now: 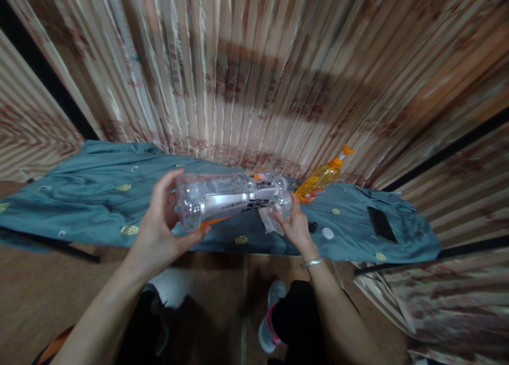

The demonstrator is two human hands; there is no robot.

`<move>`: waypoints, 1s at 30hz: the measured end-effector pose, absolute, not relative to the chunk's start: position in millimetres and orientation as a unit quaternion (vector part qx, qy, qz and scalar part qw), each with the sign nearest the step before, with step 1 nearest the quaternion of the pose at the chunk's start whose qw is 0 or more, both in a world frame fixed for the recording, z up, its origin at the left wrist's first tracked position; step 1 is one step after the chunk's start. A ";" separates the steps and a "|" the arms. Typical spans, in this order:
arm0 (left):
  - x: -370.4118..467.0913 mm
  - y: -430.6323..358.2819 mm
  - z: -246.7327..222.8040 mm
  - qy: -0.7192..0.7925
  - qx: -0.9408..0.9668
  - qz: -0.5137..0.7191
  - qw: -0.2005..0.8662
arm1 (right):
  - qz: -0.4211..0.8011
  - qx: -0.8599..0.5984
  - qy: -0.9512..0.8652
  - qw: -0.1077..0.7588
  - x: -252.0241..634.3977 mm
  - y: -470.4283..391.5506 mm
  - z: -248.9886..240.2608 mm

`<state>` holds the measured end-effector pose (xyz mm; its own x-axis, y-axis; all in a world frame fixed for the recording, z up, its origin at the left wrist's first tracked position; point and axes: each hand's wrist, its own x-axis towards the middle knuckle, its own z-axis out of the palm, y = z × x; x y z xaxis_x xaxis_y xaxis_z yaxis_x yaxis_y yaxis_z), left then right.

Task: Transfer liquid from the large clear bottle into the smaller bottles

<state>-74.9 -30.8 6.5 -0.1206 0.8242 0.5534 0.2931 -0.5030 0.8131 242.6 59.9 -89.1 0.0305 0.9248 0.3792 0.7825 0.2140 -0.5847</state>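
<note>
A clear plastic bottle (226, 198) with a silver and orange label lies sideways in the air above the cloth-covered table. Its base end is gripped by my left hand (163, 227), thumb below and fingers over the far side. At the other end, my right hand (293, 223) closes around the narrower neck part, with a silver bangle on the wrist. Just under that end a whitish, crumpled piece (270, 222) shows on the cloth, partly covered by the bottle and my fingers.
An orange pump bottle (319, 180) stands behind my right hand. A white round disc (327, 233) and a small black object (313, 226) lie near the front edge. Farther right is a black phone (382, 224). Patterned curtains (254, 89) hang behind the blue-green cloth (99, 190).
</note>
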 end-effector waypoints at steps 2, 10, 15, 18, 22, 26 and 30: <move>-75.5 -31.1 6.3 0.443 0.628 0.600 0.223 | 0.103 -0.619 -0.691 0.359 242.1 59.2 -88.2; -75.0 -31.1 8.6 0.427 0.644 0.597 0.215 | 0.099 -0.593 -0.708 0.370 243.2 60.1 -88.7; -73.6 -31.6 11.1 0.416 0.653 0.600 0.201 | 0.100 -0.588 -0.709 0.377 242.7 60.2 -89.2; -72.8 -32.4 12.4 0.418 0.655 0.594 0.208 | 0.100 -0.590 -0.707 0.376 241.7 59.3 -88.4; -72.4 -33.1 12.8 0.422 0.655 0.591 0.211 | 0.101 -0.592 -0.705 0.377 241.4 59.1 -88.0; -72.8 -33.1 12.2 0.425 0.649 0.593 0.214 | 0.096 -0.589 -0.708 0.378 241.9 59.7 -88.2; -73.7 -32.4 10.9 0.429 0.646 0.594 0.216 | 0.098 -0.591 -0.708 0.374 241.7 59.7 -87.6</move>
<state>-73.7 -32.4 10.9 -0.0730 0.8105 0.5811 0.2965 -0.5387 0.7886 241.7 59.7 -87.6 -0.0225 0.9100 0.4140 0.7640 0.2828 -0.5800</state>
